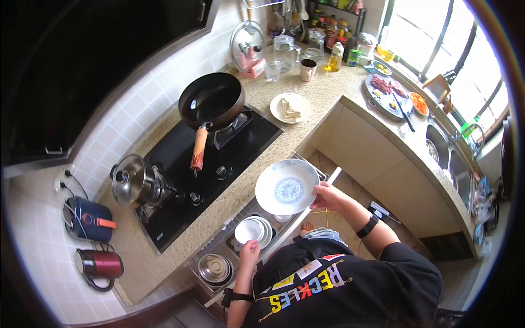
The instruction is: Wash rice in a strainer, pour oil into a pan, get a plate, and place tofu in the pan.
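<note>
My right hand (325,195) grips a wide white bowl (268,188) with a blue pattern in its middle. It holds the bowl by its right rim, tilted above an open drawer. My left hand (250,252) is over the same drawer with its fingers curled together and nothing seen in them. Its fingertips are right at the front rim of a stack of small white bowls (253,230). Nearer to me in the drawer sit nested metal bowls (214,268).
A black wok (212,101) and a lidded steel pot (133,179) stand on the hob (229,156). Beside the hob lies a plate (277,112) holding a folded pale cloth-like item. A large tray (377,107) of cut food is on the right counter, near the sink (461,172).
</note>
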The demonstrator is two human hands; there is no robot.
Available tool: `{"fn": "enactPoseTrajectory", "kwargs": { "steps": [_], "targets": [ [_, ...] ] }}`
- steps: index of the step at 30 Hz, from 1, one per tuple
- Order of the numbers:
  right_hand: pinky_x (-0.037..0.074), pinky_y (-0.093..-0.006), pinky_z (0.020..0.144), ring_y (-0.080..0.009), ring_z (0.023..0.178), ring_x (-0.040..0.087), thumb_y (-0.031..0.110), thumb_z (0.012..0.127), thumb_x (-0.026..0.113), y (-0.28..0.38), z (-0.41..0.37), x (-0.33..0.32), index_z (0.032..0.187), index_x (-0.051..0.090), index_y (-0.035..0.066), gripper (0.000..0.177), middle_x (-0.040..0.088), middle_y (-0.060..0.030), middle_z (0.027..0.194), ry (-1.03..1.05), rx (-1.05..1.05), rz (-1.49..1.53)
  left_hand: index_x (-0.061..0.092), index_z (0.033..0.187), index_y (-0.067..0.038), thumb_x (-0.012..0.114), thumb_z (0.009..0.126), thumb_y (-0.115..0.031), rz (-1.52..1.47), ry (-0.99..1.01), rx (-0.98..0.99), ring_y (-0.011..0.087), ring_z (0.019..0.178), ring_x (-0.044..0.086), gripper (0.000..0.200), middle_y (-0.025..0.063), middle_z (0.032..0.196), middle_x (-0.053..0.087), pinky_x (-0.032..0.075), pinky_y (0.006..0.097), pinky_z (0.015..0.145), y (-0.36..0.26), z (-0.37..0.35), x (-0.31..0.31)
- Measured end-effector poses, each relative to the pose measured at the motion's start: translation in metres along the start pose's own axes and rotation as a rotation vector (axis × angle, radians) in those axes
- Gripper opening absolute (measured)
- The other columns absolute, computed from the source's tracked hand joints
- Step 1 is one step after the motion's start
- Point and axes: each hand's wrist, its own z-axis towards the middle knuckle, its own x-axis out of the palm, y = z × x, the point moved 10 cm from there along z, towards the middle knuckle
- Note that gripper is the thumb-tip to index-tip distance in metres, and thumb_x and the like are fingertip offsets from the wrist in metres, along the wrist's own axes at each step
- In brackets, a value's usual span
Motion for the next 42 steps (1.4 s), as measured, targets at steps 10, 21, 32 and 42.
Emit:
{"fn": "enactPoseTrajectory", "kwargs": {
  "steps": [10, 21, 32, 42],
  "targets": [
    [0.054, -0.0274, 0.052, -0.0205, 0.057, 0.059, 0.006, 0.081, 0.04, 0.105, 0.016, -0.108, 0.084, 0.045, -0.004, 0.012, 0.057, -0.0128, 0.071, -0.225, -0.407, 0.367, 0.055, 0.104, -0.003, 0.056, 0.083, -0.008, -0.292, 0.229, -0.013, 0.0093, 0.076, 0.056, 0.022, 0.0043, 0.084, 0.059, 0.045, 0.0217, 0.07, -0.093, 0.038, 0.063],
    [0.055, -0.0348, 0.059, -0.0238, 0.069, 0.059, 0.009, 0.084, 0.042, 0.216, 0.164, -0.255, 0.085, 0.042, 0.0, 0.008, 0.054, -0.0153, 0.084, -0.304, -0.375, 0.406, 0.055, 0.105, -0.001, 0.057, 0.083, -0.007, -0.277, 0.091, -0.023, 0.0095, 0.078, 0.057, 0.023, 0.0041, 0.087, 0.06, 0.046, 0.0215, 0.072, -0.186, 0.135, 0.161],
    [0.055, -0.0304, 0.055, -0.0191, 0.061, 0.059, 0.007, 0.086, 0.039, 0.256, 0.247, -0.282, 0.096, 0.044, -0.001, 0.014, 0.057, -0.0101, 0.076, -0.106, -0.204, 0.329, 0.053, 0.108, -0.003, 0.054, 0.087, -0.011, -0.257, 0.076, 0.031, 0.0102, 0.082, 0.057, 0.023, 0.0048, 0.09, 0.06, 0.047, 0.0229, 0.072, -0.284, 0.198, 0.238],
    [0.055, -0.0309, 0.062, -0.0204, 0.069, 0.06, 0.006, 0.086, 0.044, 0.261, 0.267, -0.303, 0.105, 0.046, -0.001, 0.021, 0.058, -0.0112, 0.085, -0.085, -0.103, 0.25, 0.056, 0.106, -0.001, 0.058, 0.084, -0.01, -0.286, 0.12, -0.01, 0.0072, 0.077, 0.054, 0.023, 0.0028, 0.086, 0.057, 0.044, 0.0206, 0.072, -0.304, 0.231, 0.258]
  ]
}}
